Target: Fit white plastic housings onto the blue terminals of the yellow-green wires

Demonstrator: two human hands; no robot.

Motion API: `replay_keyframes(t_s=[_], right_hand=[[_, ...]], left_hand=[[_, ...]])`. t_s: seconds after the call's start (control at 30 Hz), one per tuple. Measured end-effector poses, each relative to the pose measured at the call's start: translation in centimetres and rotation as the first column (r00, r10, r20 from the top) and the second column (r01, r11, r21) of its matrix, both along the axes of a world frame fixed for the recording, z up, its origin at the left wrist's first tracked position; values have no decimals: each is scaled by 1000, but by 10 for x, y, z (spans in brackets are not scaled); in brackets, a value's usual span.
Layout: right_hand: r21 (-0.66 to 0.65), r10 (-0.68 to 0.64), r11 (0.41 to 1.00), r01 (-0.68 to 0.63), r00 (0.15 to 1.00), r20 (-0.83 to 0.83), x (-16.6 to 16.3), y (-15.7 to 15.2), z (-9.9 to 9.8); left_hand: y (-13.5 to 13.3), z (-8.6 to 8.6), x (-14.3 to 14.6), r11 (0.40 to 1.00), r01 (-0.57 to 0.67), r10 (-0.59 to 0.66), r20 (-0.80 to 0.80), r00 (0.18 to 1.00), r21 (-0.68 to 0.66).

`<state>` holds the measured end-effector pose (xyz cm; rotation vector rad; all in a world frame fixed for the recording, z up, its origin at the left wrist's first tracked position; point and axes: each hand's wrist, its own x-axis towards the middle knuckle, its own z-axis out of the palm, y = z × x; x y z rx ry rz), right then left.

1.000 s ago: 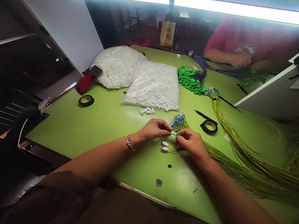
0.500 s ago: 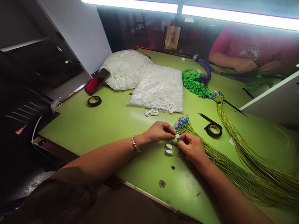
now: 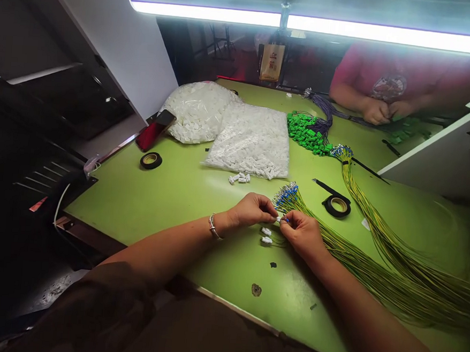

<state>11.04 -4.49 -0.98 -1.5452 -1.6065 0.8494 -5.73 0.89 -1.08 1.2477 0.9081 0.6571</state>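
Between thumb and finger, my left hand [image 3: 253, 207] pinches a small white connector housing [image 3: 278, 219]. My right hand [image 3: 301, 229] meets it from the right, closed on a wire whose blue terminal [image 3: 285, 220] shows at the fingertips. Whether the terminal sits inside the housing is too small to tell. Just below lie two white housings [image 3: 266, 236] with wires running to the right. Beyond my hands, the blue and silver terminal ends [image 3: 286, 194] of a yellow-green wire bundle [image 3: 350, 254] fan out, and the bundle passes behind my right wrist.
Two clear bags of white housings [image 3: 249, 139] lie at the back, with several loose housings [image 3: 238, 178] in front. Black tape rolls [image 3: 151, 160] rest left and right [image 3: 336, 205]. Green connectors [image 3: 306, 132] and a second wire bundle [image 3: 358, 195] are at right. Opposite sits a person [image 3: 386, 90].
My hands stay together at nearly the same spot, still pinching the housing and wire. The whole view has shifted slightly downward. Across the table, the other person's hands have come closer together.
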Motion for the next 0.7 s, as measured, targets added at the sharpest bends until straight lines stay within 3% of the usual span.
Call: replay_keyframes(t_s=[0.07,0.13,0.17,0.23,0.27,0.3,0.33,0.37,0.4,0.43,0.47,0.53,0.7], right_hand=[[-39,43,998,-44,999,-17,3,1,1],[-104,102,988,-111,991,-87,6,2,3],[-136,111,982,-131,983,-143,7,3,4],[-184,71,975,-122,963,-259,9,4,5],[-204,37,973,-104,951,-308,9,5,6],[-226,8,970,-92,938,-346,8,5,6],[-247,-16,965,-83,927,-376,7,5,5],[-268,-33,960,-82,916,-399,6,5,5],[-286,-46,955,-84,908,-417,5,5,5],[-300,-56,950,-83,902,-428,3,5,5],[-309,-67,948,-78,900,-431,2,4,6],[-311,-84,949,-58,902,-424,1,4,6],[-287,-69,957,-43,928,-366,0,2,8]], left_hand=[[1,5,-5,997,55,-51,-72,996,52],[2,14,-12,973,212,-194,-177,965,89],[2,21,-17,936,340,-312,-232,921,91],[5,33,-27,793,604,-556,-316,769,75],[7,38,-31,732,676,-610,-359,706,87],[11,42,-35,724,678,-581,-420,698,126],[15,44,-38,769,606,-452,-498,740,204],[22,43,-41,821,468,-224,-570,791,327],[29,40,-43,830,290,71,-606,792,476],[37,36,-44,774,155,331,-601,728,614],[44,30,-44,701,100,496,-583,643,706],[56,19,-42,619,181,584,-602,545,764],[57,9,-32,558,473,500,-731,465,682]])
